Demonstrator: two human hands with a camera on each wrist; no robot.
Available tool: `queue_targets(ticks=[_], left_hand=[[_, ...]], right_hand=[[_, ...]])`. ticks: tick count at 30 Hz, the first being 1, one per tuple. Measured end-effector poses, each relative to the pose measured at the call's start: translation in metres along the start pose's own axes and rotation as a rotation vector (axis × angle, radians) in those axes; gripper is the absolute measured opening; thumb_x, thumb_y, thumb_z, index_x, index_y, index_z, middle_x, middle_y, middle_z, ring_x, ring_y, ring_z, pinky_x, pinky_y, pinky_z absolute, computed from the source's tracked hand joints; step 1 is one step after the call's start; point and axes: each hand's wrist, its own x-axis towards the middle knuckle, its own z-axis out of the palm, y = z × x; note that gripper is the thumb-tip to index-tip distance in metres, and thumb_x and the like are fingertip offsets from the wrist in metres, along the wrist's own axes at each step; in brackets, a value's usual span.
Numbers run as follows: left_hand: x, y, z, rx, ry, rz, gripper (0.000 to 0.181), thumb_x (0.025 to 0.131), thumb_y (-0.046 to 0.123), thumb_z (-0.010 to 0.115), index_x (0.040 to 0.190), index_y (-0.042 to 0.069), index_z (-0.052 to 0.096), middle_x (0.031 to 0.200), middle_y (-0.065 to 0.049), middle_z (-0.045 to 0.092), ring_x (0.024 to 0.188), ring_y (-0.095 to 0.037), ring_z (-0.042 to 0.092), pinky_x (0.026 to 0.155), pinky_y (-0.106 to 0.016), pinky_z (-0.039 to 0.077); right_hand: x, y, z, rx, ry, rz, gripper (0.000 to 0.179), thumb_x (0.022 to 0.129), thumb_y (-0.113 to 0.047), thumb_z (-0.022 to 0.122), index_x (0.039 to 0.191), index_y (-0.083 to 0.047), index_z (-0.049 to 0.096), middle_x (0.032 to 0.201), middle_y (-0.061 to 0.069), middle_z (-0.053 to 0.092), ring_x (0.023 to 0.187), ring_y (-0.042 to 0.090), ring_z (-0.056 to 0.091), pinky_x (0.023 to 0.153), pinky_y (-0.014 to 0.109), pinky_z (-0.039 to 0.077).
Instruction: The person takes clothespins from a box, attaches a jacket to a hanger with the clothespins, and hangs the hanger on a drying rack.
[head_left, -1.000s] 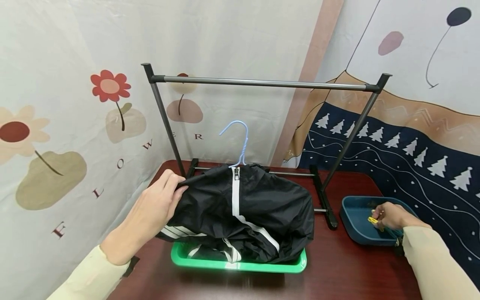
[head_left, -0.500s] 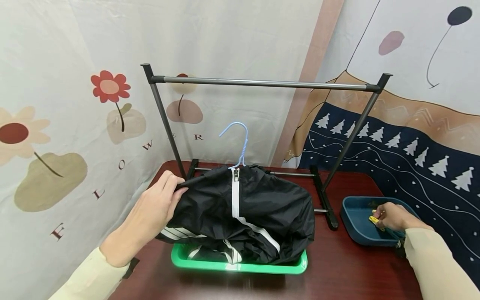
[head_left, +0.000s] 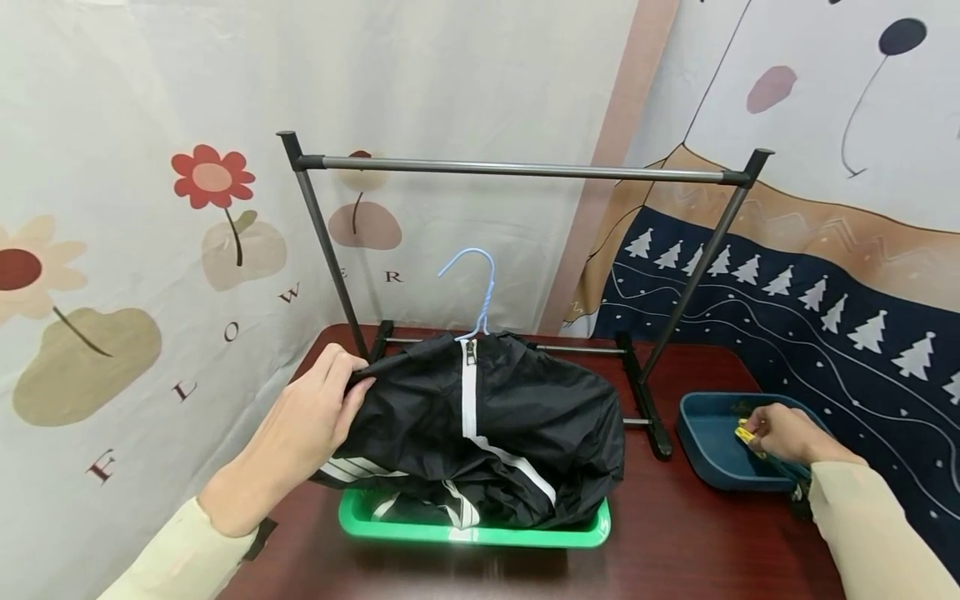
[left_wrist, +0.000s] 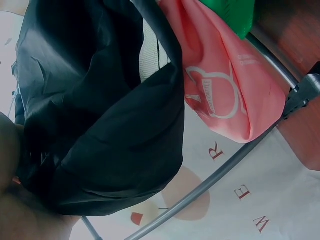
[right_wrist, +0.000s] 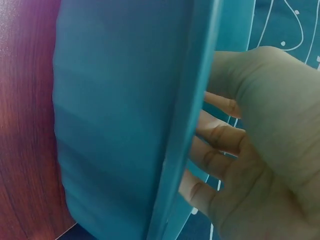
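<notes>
A black jacket (head_left: 547,408) with a white zip strip hangs on a light blue wire hanger (head_left: 487,292), its lower part bunched in a green basket (head_left: 480,536). My left hand (head_left: 318,404) pinches the jacket at its left shoulder, thumb below and fingers on top. In the left wrist view, dark cloth (left_wrist: 125,145) covers most of that hand's fingertips. My right hand (head_left: 787,433) reaches into a blue tray (head_left: 712,482) and pinches a yellow clothespin (head_left: 744,433). In the right wrist view, the tray's wall (right_wrist: 120,120) hides the fingertips.
Behind the jacket stands a garment rack with a grey top bar (head_left: 525,170) and black feet (head_left: 656,433) on the dark red table (head_left: 705,558). A pink printed cloth (left_wrist: 225,90) shows beside the jacket in the left wrist view. Printed curtains hang behind.
The head view has shifted slightly. My left hand keeps its grip on the jacket, and my right hand stays in the tray with the yellow clothespin, which has turned a little.
</notes>
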Motion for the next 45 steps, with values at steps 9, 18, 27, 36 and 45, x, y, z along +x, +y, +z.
queue_targets(ticks=[9,18,27,36,45], left_hand=[[-0.002,0.0,0.001,0.001,-0.011,-0.016,0.042,0.126,0.034,0.05,0.119,-0.003,0.067,0.106,-0.013,0.063,0.079,-0.021,0.063,0.066,-0.036,0.055],[-0.003,0.0,0.003,-0.009,-0.011,-0.021,0.039,0.125,0.033,0.052,0.12,-0.003,0.067,0.107,-0.013,0.063,0.078,-0.019,0.06,0.066,-0.034,0.054],[-0.003,0.001,0.003,-0.003,0.001,-0.011,0.024,0.119,0.021,0.068,0.119,-0.003,0.067,0.106,-0.015,0.063,0.078,-0.02,0.061,0.065,-0.034,0.054],[-0.003,0.002,0.004,-0.01,0.005,-0.011,0.028,0.121,0.024,0.066,0.119,-0.003,0.067,0.106,-0.014,0.063,0.076,-0.018,0.06,0.065,-0.031,0.052],[-0.001,0.002,0.006,-0.015,0.029,0.0,0.051,0.126,0.041,0.044,0.118,-0.004,0.068,0.105,-0.015,0.062,0.073,-0.016,0.058,0.062,-0.028,0.05]], right_hand=[[-0.001,-0.002,-0.003,-0.004,0.109,-0.027,0.016,0.097,-0.007,0.082,0.109,0.003,0.078,0.097,0.013,0.08,0.088,0.024,0.072,0.078,0.043,0.06],[-0.006,-0.008,-0.002,0.036,0.165,-0.002,0.015,0.098,-0.005,0.082,0.11,0.003,0.078,0.096,0.012,0.079,0.087,0.022,0.069,0.076,0.038,0.057],[-0.012,-0.023,-0.006,0.021,0.242,-0.042,0.016,0.098,-0.007,0.083,0.111,0.003,0.079,0.097,0.01,0.079,0.087,0.02,0.071,0.075,0.037,0.057],[-0.022,-0.042,-0.009,0.02,0.279,-0.073,0.017,0.1,-0.008,0.084,0.113,0.001,0.079,0.098,0.007,0.08,0.086,0.017,0.07,0.07,0.028,0.054],[-0.026,-0.055,-0.012,0.003,0.303,-0.088,0.018,0.101,-0.009,0.085,0.116,-0.001,0.079,0.102,0.008,0.079,0.087,0.018,0.069,0.071,0.029,0.054]])
